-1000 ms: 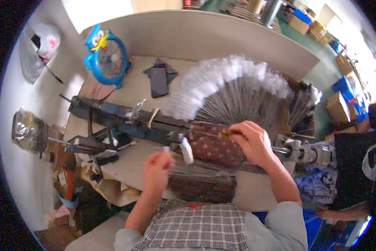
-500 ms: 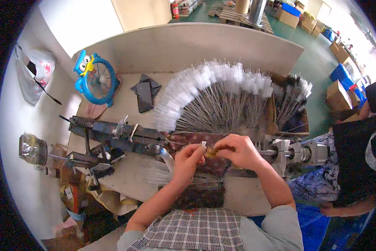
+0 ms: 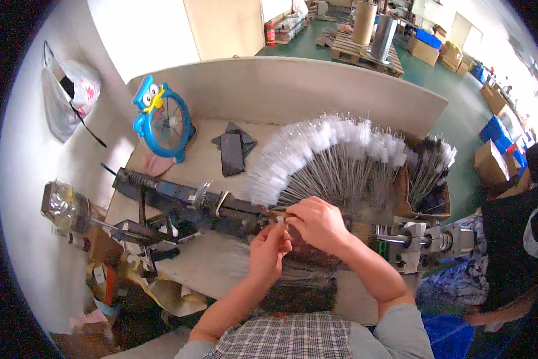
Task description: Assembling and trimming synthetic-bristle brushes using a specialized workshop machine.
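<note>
- Left hand (image 3: 267, 248): thumb and fingertips pinched on a small white piece (image 3: 279, 219).
- Right hand (image 3: 318, 224): fingers bent, tips meeting the left fingertips; whether it grips anything cannot be told.
- White piece position: above the table (image 3: 358, 290), near the right end of a long dark bar (image 3: 215, 210).
- Surface below the hands: brown-red cloth (image 3: 308, 254), partly covered by the hands.
- Surface, rear: white-tipped brushes (image 3: 335, 143), fanned in an arc, stems toward the person; to their right, a cardboard box (image 3: 403, 200) containing more brushes.
- Surface, rear left: phone (image 3: 233, 154) on a dark cloth (image 3: 248, 143); blue bird-shaped fan (image 3: 172, 121) standing beyond the bar.
- Surface, right: metal shaft fittings (image 3: 409, 239).
- Table back: pale curved panel (image 3: 341, 90).
- Room: plastic bag (image 3: 74, 99) against the left wall; fire extinguisher (image 3: 270, 34) and wooden pallet (image 3: 364, 55) on the green floor (image 3: 454, 113); co-worker (image 3: 511, 233) in dark clothing at right.
</note>
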### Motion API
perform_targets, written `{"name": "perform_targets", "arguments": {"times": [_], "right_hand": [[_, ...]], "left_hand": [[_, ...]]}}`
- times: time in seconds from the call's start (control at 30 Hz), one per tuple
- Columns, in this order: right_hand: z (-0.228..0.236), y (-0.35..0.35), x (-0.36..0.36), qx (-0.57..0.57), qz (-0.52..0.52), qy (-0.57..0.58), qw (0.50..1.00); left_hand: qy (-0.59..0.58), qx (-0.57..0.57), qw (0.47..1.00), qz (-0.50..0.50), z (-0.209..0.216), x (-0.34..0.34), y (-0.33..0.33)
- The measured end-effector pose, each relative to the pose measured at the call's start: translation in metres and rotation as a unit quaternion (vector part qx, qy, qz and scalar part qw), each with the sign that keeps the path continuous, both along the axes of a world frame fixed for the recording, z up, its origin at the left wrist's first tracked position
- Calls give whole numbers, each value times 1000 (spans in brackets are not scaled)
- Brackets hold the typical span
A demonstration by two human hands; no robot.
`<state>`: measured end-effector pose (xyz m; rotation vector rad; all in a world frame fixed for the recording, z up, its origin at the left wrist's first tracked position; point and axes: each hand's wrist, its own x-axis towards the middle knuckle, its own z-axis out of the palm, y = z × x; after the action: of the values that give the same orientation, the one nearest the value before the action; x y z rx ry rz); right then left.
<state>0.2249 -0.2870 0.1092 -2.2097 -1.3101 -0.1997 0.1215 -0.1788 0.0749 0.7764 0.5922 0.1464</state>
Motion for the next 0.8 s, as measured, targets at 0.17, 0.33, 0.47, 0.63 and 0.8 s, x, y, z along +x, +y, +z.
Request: {"name": "perform_targets", "arguments": {"times": [0.17,0.33,0.47,0.63,0.8], "right_hand": [[11,-2,0,28,-16,132,991],[9,0,4,4,-44,297,954],[6,-2,-5,52,-46,201,977],[-1,15,-20,99,-76,8,992],[-2,2,-19,116,-67,-43,990]], "left_hand": [[-18,13,999,23,-3,-2,0],[-6,90,996,-24,0,-1,1],[-37,2,999,8,2,3,-1],[-66,-55,991,99,0,7,-7],[-78,-42,993,83,-8,4,-10]]}}
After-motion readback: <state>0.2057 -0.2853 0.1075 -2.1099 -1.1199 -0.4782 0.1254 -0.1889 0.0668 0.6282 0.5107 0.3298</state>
